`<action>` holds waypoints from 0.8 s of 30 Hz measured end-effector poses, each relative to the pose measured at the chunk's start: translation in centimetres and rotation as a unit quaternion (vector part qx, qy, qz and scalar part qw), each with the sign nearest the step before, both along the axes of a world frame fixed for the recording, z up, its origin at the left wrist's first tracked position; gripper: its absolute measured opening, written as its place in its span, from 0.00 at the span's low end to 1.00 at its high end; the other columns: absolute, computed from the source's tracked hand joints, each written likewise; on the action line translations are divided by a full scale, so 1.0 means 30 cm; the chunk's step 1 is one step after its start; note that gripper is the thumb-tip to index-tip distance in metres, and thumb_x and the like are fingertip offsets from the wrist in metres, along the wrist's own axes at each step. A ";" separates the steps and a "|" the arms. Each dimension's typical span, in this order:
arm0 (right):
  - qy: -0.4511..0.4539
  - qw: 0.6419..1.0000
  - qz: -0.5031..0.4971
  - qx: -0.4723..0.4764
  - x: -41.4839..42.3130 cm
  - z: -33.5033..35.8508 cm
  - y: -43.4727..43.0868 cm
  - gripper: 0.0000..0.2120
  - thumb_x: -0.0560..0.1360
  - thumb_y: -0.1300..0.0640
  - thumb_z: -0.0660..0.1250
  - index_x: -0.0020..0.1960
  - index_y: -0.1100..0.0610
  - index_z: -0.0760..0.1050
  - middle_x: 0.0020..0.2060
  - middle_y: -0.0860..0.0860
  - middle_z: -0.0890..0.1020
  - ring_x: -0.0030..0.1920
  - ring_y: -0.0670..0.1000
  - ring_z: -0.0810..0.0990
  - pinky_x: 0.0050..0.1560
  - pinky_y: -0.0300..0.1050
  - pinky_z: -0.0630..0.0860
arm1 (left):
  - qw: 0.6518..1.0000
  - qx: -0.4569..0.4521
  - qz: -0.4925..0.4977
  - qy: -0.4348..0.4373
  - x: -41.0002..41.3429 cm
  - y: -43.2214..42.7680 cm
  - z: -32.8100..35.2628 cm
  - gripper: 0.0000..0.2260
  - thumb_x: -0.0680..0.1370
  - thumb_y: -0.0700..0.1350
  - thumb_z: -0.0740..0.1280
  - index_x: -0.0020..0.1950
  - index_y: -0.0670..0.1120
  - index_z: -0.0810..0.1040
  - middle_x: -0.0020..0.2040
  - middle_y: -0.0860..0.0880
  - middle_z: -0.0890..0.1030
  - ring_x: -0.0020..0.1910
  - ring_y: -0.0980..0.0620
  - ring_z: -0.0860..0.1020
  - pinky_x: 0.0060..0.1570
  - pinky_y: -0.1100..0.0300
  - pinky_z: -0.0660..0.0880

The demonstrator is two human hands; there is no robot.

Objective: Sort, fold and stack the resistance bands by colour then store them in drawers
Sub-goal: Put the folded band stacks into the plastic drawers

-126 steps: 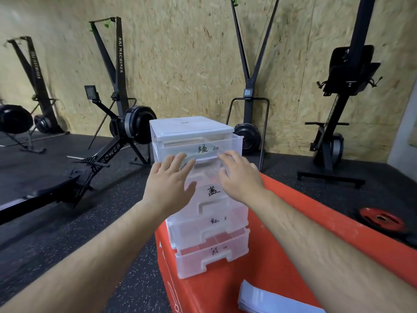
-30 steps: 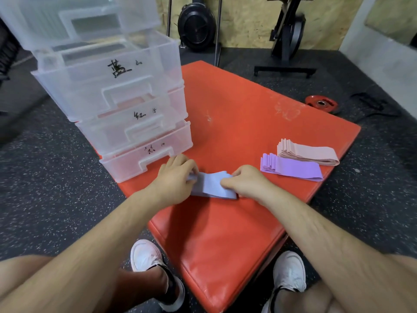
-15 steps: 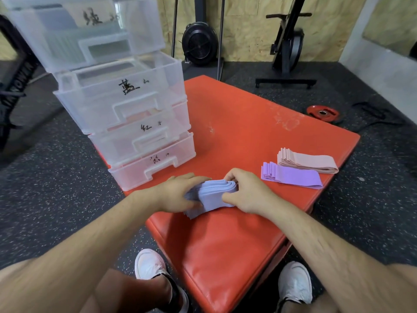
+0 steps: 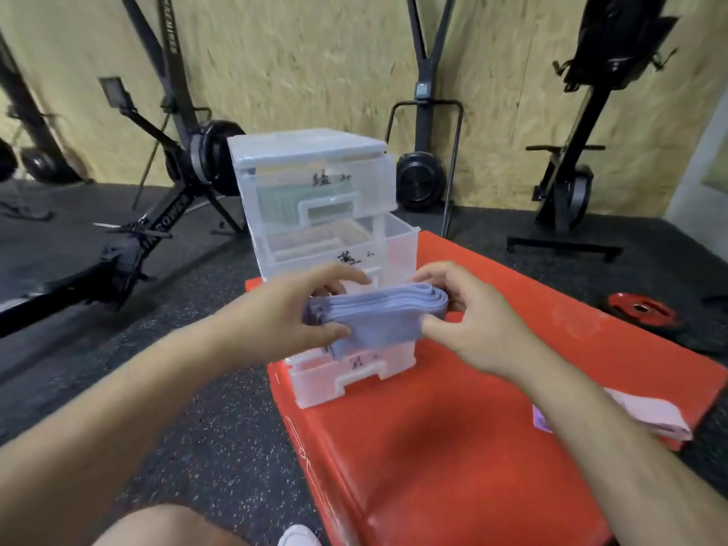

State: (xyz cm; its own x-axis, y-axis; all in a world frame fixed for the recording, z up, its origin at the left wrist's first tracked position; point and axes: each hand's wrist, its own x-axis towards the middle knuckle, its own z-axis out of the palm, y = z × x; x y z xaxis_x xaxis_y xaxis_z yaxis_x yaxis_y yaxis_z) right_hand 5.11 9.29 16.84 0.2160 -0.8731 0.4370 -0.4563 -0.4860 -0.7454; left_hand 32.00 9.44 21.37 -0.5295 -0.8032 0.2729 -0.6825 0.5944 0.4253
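Storing step: left hand (image 4: pixel 281 313) and right hand (image 4: pixel 470 323) grip blue stack (image 4: pixel 374 315); next likely needs lowering into drawer 2 (image 4: pixel 400 246) beyond.

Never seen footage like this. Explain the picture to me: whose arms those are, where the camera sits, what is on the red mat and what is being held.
There is no machine here. A person wears one camera on the head, looking forward and down, so the two bare arms are that person's own. The left hand and right hand grip a stack of folded blue bands between them, raised in front of a clear plastic drawer unit. Its second drawer is pulled out, and the top one holds green bands. The unit stands on a red mat, where pink bands lie at the right edge. Behind are a rowing machine and a red weight plate on the floor.
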 end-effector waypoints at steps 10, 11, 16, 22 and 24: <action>0.149 0.987 -0.023 -0.051 0.134 0.390 -0.371 0.16 0.69 0.60 0.68 0.54 0.44 0.75 0.46 0.44 0.82 0.41 0.49 0.78 0.41 0.43 0.75 | 0.986 -0.131 0.068 -0.077 0.072 -0.293 0.269 0.21 0.74 0.49 0.72 0.63 0.66 0.71 0.59 0.56 0.77 0.54 0.51 0.78 0.53 0.52 0.76; 0.165 0.985 -0.023 -0.041 0.140 0.383 -0.398 0.16 0.70 0.60 0.68 0.54 0.46 0.76 0.43 0.43 0.81 0.39 0.48 0.77 0.40 0.43 0.75 | 0.985 -0.126 0.068 -0.092 0.064 -0.314 0.252 0.21 0.75 0.49 0.72 0.64 0.63 0.71 0.60 0.55 0.76 0.55 0.52 0.76 0.51 0.55 0.74; 0.204 0.978 -0.010 0.045 0.144 0.318 -0.505 0.15 0.69 0.61 0.71 0.52 0.46 0.77 0.42 0.45 0.83 0.38 0.49 0.77 0.39 0.46 0.76 | 0.987 -0.095 0.067 -0.112 0.058 -0.383 0.170 0.22 0.75 0.47 0.72 0.66 0.63 0.73 0.62 0.53 0.75 0.58 0.50 0.76 0.54 0.54 0.74; 0.221 0.971 0.002 0.088 0.174 0.280 -0.573 0.15 0.68 0.62 0.74 0.47 0.44 0.76 0.48 0.46 0.84 0.45 0.49 0.81 0.48 0.46 0.79 | 0.980 -0.080 0.061 -0.169 0.065 -0.438 0.148 0.21 0.75 0.47 0.72 0.66 0.61 0.72 0.60 0.52 0.76 0.56 0.50 0.75 0.54 0.53 0.74; 0.232 0.968 -0.002 0.096 0.183 0.261 -0.589 0.14 0.69 0.61 0.74 0.48 0.44 0.77 0.49 0.46 0.83 0.49 0.49 0.81 0.50 0.45 0.79 | 0.975 -0.089 0.048 -0.197 0.049 -0.448 0.134 0.20 0.76 0.46 0.70 0.66 0.59 0.73 0.59 0.53 0.77 0.54 0.51 0.75 0.51 0.55 0.73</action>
State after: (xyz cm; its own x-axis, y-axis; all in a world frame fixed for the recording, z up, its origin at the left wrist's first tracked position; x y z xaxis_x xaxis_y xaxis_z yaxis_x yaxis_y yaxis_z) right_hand 10.61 -8.37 24.68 0.3464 -0.9300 0.1229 -0.7648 -0.3558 -0.5371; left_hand 33.47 -4.02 25.41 -0.5470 -0.8120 0.2036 -0.8276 0.5611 0.0146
